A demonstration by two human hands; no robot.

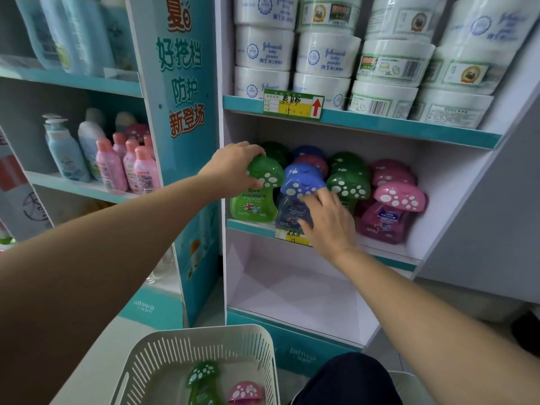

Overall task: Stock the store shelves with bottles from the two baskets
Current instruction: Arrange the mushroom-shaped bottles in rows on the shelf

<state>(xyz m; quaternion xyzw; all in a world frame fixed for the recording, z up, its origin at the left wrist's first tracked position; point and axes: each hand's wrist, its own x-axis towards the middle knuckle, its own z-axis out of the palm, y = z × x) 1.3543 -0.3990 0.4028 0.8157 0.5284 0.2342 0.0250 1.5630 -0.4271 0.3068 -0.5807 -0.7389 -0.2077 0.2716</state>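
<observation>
White basket (198,358) nearest me: loose green bottle (203,381) and loose pink bottle (247,391) left inside. Second basket (407,385) shows only a rim by my knee, contents hidden. My right hand (327,222) lies with fingers nearly straight against front blue bottle (295,200). My left hand (233,168) curls over cap of green bottle (258,194), standing at left end of middle shelf (251,225). Rows there look full; I judge job mostly done, at least two to go.
</observation>
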